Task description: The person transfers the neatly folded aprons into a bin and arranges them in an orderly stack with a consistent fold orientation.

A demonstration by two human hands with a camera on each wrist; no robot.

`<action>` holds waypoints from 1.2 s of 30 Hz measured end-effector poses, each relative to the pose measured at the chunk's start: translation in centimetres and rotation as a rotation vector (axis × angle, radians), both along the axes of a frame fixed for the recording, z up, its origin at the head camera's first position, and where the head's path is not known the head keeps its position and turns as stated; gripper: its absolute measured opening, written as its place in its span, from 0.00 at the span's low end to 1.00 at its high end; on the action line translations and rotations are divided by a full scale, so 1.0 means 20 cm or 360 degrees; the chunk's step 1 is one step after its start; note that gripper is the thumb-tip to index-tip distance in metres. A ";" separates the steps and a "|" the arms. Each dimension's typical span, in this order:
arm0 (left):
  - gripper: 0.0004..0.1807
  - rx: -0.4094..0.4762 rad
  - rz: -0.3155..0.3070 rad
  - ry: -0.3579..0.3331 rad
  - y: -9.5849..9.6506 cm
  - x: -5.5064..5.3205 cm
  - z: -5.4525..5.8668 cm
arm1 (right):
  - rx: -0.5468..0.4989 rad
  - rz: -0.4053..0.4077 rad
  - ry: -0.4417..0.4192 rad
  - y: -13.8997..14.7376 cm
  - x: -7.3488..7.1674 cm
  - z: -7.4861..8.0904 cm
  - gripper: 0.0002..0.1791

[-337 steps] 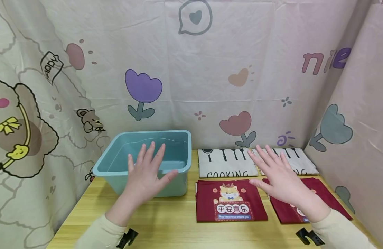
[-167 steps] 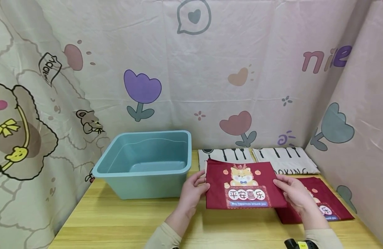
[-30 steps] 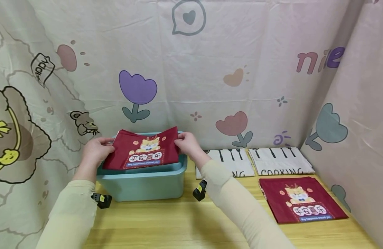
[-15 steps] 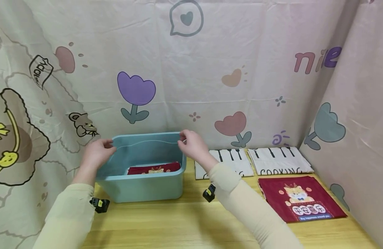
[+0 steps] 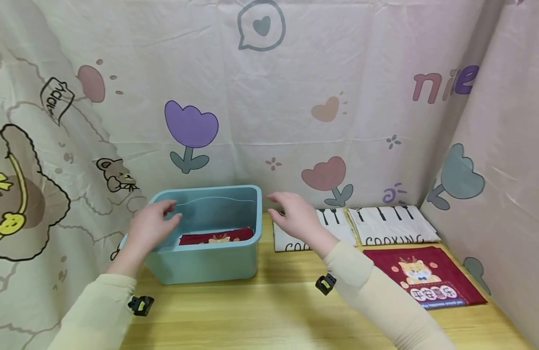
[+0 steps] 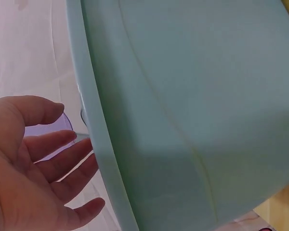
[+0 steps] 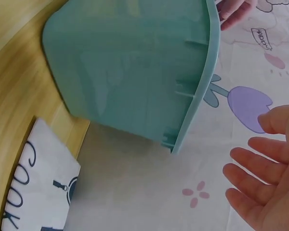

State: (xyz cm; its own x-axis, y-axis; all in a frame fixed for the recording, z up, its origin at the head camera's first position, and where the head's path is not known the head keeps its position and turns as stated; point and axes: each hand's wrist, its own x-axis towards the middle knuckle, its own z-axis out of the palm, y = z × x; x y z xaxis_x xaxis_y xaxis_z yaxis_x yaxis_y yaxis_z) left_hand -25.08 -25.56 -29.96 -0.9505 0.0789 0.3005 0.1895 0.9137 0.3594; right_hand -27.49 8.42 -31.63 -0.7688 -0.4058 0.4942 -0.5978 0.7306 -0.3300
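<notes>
A teal plastic bin (image 5: 199, 265) stands on the left side of the table. Inside it lies a folded red cloth (image 5: 214, 236) with a cartoon dog print, its lower part hidden by the front wall. My left hand (image 5: 149, 227) hovers at the bin's left side, holding nothing, and its fingers are relaxed in the left wrist view. To the right of the bin, my right hand (image 5: 297, 217) is in the air with loosely bent fingers, before a folded white cloth (image 5: 291, 243). Another folded red cloth (image 5: 422, 277) with the same print rests on the right.
Beside the first white cloth lies a second folded white cloth (image 5: 392, 226) printed with utensils and "COOKING". A patterned curtain (image 5: 252, 97) rises behind and on both sides. The wooden table (image 5: 234, 316) runs in front of the bin.
Both hands lifted one red cloth from the table, carried it left over the bin and let it drop inside. Since then, the right hand has moved right, off the bin; the left shifted slightly right.
</notes>
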 end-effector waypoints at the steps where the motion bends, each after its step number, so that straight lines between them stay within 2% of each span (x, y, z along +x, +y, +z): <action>1: 0.27 -0.0019 -0.0008 0.0020 0.01 0.01 0.00 | 0.0015 0.0000 0.0035 0.01 0.00 -0.01 0.19; 6: 0.27 -0.0094 -0.0030 0.0109 0.08 0.05 -0.03 | 0.0071 -0.0014 0.0177 0.06 0.02 -0.04 0.18; 12: 0.27 -0.0156 -0.0039 0.0169 0.15 0.08 -0.05 | 0.0095 -0.0041 0.0249 0.11 0.06 -0.08 0.18; 25: 0.27 -0.0235 -0.0153 0.0333 0.24 0.16 -0.11 | 0.0098 -0.0063 0.0275 0.27 0.12 -0.18 0.22; 36: 0.29 -0.0196 -0.0237 0.0436 0.29 0.22 -0.15 | 0.0099 -0.0106 0.0295 0.45 0.15 -0.28 0.22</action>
